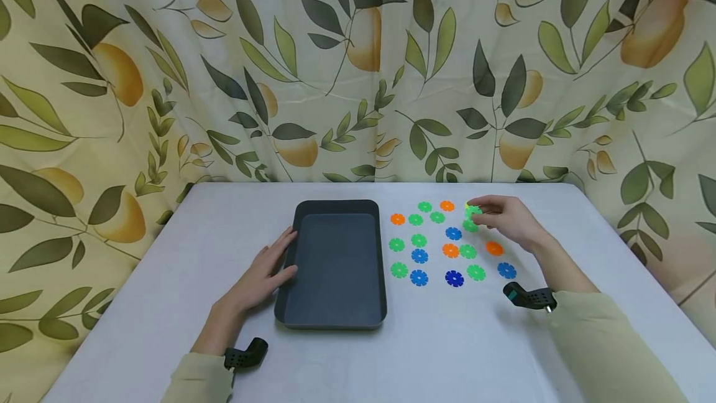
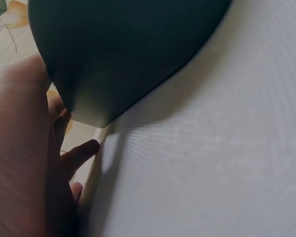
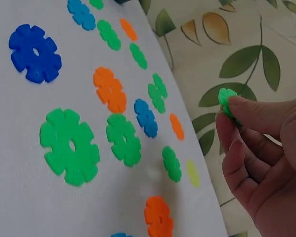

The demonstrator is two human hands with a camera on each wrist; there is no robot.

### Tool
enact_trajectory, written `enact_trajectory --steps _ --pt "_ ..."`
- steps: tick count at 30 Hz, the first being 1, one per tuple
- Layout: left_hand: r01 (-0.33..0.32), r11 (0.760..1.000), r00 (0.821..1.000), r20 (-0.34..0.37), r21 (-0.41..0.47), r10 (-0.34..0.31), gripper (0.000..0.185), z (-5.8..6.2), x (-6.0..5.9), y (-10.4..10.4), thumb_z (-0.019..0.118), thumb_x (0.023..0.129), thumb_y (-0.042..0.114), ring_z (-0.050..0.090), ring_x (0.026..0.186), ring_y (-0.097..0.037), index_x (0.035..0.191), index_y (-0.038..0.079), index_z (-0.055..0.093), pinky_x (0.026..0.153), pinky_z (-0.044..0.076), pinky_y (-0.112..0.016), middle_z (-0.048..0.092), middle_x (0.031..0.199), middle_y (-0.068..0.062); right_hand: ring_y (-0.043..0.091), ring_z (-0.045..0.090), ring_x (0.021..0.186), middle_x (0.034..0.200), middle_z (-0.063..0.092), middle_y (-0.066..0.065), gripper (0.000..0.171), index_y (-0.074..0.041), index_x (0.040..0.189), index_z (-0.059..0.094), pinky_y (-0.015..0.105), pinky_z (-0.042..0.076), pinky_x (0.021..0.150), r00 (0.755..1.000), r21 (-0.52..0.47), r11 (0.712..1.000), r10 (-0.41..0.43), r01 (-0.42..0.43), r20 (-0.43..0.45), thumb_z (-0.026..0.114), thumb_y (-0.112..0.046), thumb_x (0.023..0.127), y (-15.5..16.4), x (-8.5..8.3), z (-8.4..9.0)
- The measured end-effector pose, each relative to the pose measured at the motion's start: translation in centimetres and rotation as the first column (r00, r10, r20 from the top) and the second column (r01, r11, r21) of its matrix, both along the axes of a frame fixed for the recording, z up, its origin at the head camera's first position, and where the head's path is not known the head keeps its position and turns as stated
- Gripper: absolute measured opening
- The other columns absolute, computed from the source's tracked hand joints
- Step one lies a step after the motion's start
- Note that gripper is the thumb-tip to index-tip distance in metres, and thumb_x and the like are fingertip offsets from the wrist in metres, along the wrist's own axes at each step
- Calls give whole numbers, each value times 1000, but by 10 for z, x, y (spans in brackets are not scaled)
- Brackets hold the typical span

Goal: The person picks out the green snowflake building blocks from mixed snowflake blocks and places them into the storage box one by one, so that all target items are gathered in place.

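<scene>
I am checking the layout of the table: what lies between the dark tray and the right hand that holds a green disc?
Head view: between the tray and the right hand, which pinches a green disc, flat green, orange and blue discs lie scattered on the table.

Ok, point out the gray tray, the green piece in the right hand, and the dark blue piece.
gray tray (image 1: 335, 266), head view, bare floor.
green piece (image 3: 226, 98), right wrist view, the part showing above the fingertips.
dark blue piece (image 1: 454, 278), head view, its center.

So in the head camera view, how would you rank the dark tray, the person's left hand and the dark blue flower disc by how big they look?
1. Dark tray, clearly largest.
2. Left hand, resting open against the tray's left edge.
3. Dark blue flower disc, by far the smallest.
All three lie at similar depth on the table, so the order seems safe.
</scene>
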State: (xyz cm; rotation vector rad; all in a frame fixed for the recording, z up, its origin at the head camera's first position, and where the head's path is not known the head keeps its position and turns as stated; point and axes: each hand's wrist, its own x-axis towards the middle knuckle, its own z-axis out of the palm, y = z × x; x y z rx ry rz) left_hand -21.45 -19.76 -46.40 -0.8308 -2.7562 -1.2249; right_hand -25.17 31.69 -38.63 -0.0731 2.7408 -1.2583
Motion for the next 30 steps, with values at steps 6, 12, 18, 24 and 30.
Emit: enact_trajectory --steps 6,12,18,24,30 --pt "3 1000 1000 3 3 -3 69 2 0 1 58 101 22 18 151 -32 160 7 26 115 2 -63 16 167 -10 35 57 110 126 62 22 48 2 139 56 47 46 94 998 -10 999 53 -53 -20 68 -21 98 -20 -1 8" --pt "8 1000 1000 1 -8 -8 69 1 -2 0 58 101 23 18 151 -31 160 9 26 115 3 -62 16 168 -9 33 58 110 124 63 19 44 0 137 59 44 49 93 996 -51 995 87 -88 -26 68 -16 97 -42 -4 13" --pt "1 1000 1000 -8 -20 -1 68 1 -3 -1 58 101 26 19 151 -31 160 11 27 115 5 -62 16 168 -8 32 58 106 120 64 16 43 -1 135 61 44 49 92 992 -100 988 119 -121 -31 69 -17 96 -64 -8 14" --pt "-10 1000 1000 -18 -27 10 68 -1 0 -1 59 101 27 19 151 -31 160 10 29 115 7 -62 16 168 -8 32 60 102 116 66 15 42 0 134 62 48 49 91 988 -138 978 150 -154 -41 70 -15 96 -85 -11 9" --pt "-10 999 999 -44 -31 9 68 -3 -1 0 59 100 27 19 151 -32 159 9 29 114 8 -64 16 168 -8 40 60 103 115 66 17 42 3 134 61 40 50 89 982 -174 966 187 -191 -35 69 -13 95 -103 -14 5"
